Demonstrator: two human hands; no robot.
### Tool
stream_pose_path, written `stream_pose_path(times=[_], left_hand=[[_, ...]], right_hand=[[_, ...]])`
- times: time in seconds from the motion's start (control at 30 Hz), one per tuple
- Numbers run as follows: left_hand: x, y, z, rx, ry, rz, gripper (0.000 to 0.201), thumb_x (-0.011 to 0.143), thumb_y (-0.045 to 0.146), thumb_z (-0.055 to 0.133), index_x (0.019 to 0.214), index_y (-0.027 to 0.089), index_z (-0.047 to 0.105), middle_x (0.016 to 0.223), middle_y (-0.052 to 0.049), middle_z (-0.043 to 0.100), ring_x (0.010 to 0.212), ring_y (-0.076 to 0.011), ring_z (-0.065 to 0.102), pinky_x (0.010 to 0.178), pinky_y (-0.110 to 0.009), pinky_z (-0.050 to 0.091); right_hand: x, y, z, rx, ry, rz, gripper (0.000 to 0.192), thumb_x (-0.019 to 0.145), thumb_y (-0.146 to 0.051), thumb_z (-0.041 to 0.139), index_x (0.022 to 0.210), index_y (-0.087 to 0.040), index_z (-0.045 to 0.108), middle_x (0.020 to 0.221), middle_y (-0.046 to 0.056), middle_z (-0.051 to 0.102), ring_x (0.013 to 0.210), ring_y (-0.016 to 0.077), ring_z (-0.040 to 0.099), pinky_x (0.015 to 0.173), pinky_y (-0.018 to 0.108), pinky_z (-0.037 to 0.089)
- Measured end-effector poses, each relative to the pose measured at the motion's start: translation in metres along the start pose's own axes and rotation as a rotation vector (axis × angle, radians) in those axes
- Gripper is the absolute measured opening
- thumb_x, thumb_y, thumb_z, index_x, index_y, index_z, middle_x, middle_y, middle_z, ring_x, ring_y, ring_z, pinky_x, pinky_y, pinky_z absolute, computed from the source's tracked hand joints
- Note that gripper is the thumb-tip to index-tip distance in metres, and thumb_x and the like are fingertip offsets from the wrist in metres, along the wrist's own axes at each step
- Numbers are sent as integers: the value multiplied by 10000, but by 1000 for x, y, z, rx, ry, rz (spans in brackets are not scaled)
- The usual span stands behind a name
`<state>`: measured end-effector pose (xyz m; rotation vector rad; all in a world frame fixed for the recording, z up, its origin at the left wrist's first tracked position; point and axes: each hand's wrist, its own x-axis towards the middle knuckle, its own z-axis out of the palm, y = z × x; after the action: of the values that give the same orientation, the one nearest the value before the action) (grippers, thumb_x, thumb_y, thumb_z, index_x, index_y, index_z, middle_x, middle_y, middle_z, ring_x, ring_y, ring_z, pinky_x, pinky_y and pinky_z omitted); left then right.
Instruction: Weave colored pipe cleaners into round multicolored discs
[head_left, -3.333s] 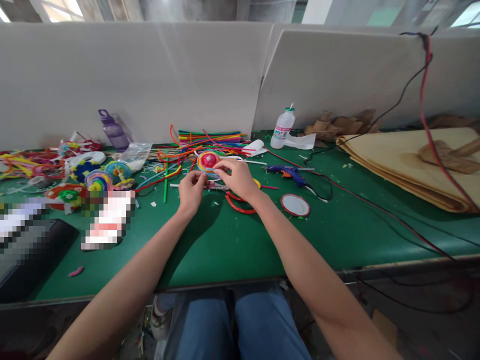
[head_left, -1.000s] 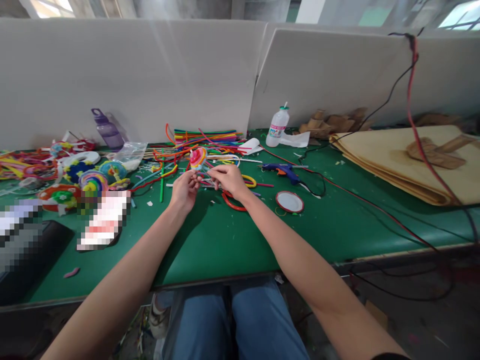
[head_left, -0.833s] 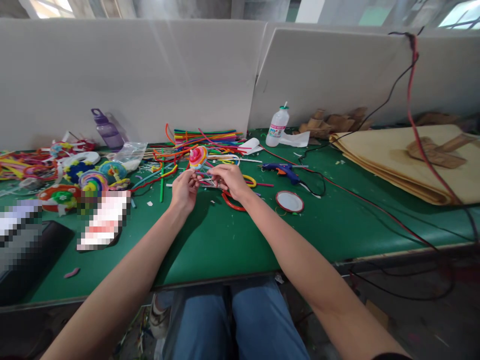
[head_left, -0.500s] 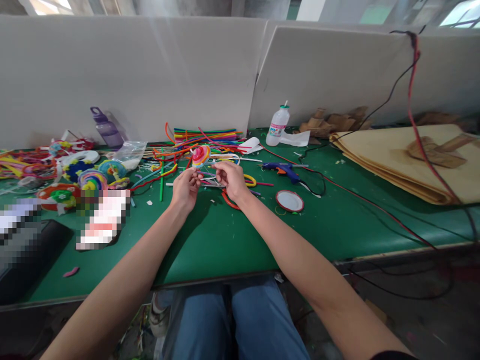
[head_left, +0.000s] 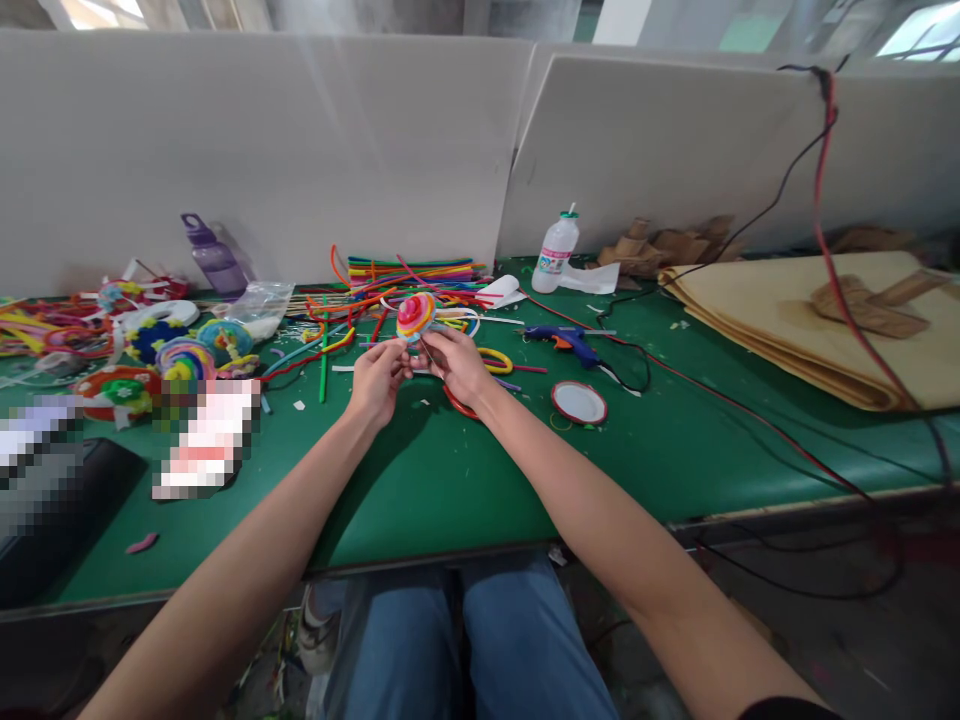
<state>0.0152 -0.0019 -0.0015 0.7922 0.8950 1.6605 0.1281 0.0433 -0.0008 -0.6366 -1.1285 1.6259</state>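
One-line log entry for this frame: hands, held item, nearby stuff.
left hand: holds spiral lollipop craft | right hand: pinches it just below the disc | nearby: glue gun, round lid | surface: green table

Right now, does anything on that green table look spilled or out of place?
Nothing is spilled or broken. White scraps dot the table, and loose pipe cleaners sprawl from the stack. Both hands hold a spiral disc above the table. The glue gun lies on its side.
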Motion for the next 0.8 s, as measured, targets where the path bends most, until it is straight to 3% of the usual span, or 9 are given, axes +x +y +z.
stream_pose_path(times=[0.3, 0.47, 0.8], left_hand=[[-1, -1, 4, 42, 107, 52, 92, 649, 178, 652, 592, 137, 594, 517, 37, 526, 489, -69, 547, 456, -167, 379], [-1, -2, 7, 38, 130, 91, 102, 656, 175, 649, 590, 146, 576, 515, 44, 520, 486, -70, 546, 457, -173, 370], [0, -1, 4, -38, 112, 10, 126, 655, 175, 664, 585, 146, 563, 529, 47, 525, 472, -51, 523, 464, -161, 387]], right_hand=[[-1, 2, 4, -3, 189, -120, 133, 687, -218, 678, 595, -165, 597, 551, -27, 565, 477, 71, 481, 396, 206, 253], [-1, 4, 8, 127, 199, -66, 187, 703, -233, 692, 596, -169, 554, 545, -40, 545, 487, 58, 469, 415, 192, 281], [-2, 1, 5, 238, 83, 55, 122, 659, -185, 723, 649, -161, 604, 582, -31, 584, 578, 73, 524, 430, 162, 323]])
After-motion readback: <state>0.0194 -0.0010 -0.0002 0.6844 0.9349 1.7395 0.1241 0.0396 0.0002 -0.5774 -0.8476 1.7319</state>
